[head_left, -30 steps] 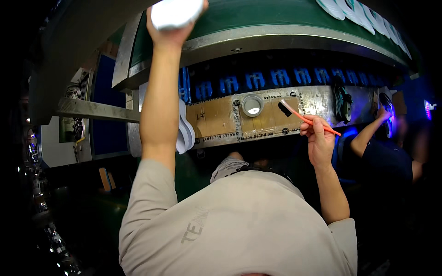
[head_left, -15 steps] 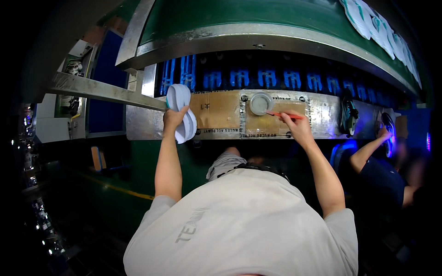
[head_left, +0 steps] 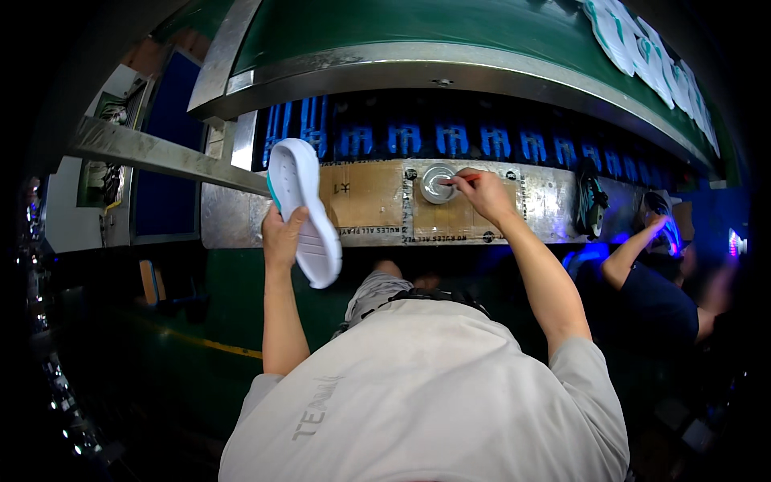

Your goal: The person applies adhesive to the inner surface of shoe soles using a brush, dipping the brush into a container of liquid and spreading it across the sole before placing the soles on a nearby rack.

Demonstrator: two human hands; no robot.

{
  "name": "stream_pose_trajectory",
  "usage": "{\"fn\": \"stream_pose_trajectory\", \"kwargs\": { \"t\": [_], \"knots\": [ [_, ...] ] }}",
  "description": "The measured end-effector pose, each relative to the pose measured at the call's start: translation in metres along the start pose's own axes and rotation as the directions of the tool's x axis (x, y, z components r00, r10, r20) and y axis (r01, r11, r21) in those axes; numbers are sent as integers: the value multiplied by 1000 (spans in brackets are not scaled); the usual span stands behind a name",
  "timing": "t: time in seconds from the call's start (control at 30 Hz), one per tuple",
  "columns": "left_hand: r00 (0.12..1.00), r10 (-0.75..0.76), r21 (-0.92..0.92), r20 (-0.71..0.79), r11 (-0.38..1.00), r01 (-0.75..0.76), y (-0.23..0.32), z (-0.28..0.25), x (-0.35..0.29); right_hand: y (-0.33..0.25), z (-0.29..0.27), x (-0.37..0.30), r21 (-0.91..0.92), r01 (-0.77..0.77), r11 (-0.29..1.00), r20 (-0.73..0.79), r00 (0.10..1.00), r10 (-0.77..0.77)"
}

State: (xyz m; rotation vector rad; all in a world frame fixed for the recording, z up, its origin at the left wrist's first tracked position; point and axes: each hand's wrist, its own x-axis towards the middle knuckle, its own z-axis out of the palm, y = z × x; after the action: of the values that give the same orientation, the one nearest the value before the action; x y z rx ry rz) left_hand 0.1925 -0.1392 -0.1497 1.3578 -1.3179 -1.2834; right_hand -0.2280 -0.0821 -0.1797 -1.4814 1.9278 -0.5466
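Note:
My left hand (head_left: 281, 237) is closed around the side of a white shoe sole (head_left: 303, 205) with a teal edge. The sole stands tilted in front of the bench's near edge, its long inner face turned up. Between the fingers of my right hand (head_left: 486, 197) is a thin red-handled brush (head_left: 469, 177). Its tip reaches into a small round clear cup (head_left: 436, 197) that looks part filled with pale liquid; the bristles are too small to make out. The cup stands on brown cardboard (head_left: 365, 197) taped to the bench.
The metal bench (head_left: 554, 205) runs left to right, with a row of blue fixtures (head_left: 451, 139) behind it. A metal bar (head_left: 169, 157) juts in at left. Above is a green surface (head_left: 450, 32) with white pieces (head_left: 642, 48). A dark shoe (head_left: 592, 201) and a co-worker's hand (head_left: 657, 222) are at right.
The sole has turned in my left hand, showing its broad inner face, and come nearer to me. My right hand has moved left over the cup, carrying the brush tip further into it.

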Motion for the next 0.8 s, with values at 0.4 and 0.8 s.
{"fn": "stream_pose_trajectory", "kwargs": {
  "t": [0.4, 0.8],
  "knots": [
    [586, 113, -593, 802, 256, 763, 46, 50, -56, 44, 4, -29, 223, 124, 967, -186, 979, -83],
    [306, 82, -300, 948, -78, 951, 70, 28, -74, -131, -120, -61, 377, 607, 699, 147, 706, -693]
  ]
}}
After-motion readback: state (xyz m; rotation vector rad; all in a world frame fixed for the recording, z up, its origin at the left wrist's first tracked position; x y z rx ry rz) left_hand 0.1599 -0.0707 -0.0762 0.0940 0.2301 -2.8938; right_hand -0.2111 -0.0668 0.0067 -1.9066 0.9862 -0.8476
